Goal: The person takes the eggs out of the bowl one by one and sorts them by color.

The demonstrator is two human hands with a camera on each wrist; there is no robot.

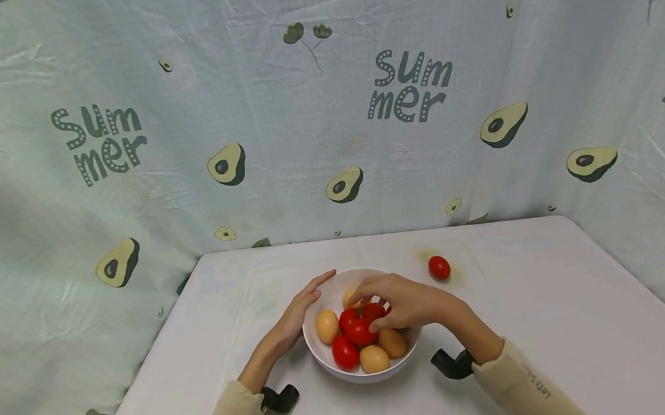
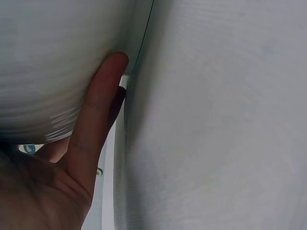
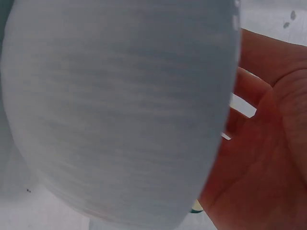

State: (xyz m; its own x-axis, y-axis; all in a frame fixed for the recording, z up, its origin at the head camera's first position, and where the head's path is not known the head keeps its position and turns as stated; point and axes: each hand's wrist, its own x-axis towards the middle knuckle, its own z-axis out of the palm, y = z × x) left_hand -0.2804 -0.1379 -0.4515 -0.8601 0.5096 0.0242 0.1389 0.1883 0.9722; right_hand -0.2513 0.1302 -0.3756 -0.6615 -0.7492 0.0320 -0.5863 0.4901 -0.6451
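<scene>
A white bowl [image 1: 364,379] holds several red tomatoes [image 1: 345,353] and several brown eggs [image 1: 327,326]. My left hand [image 1: 294,316] rests against the bowl's left side, its fingers nearly straight along the outer wall; the left wrist view shows a finger [image 2: 88,129] lying against it. My right hand [image 1: 405,302] reaches over the right rim into the bowl. Its fingers and thumb curl round a tomato [image 1: 373,311] among the others, near an egg at the back. In the right wrist view the bowl wall [image 3: 120,115] hides those fingertips.
One more tomato [image 1: 440,268] lies on the white-covered table [image 1: 526,322], behind and to the right of the bowl. A patterned cloth [image 1: 280,121] hangs behind the table. Black wrist mounts [image 1: 281,399] sit below both hands.
</scene>
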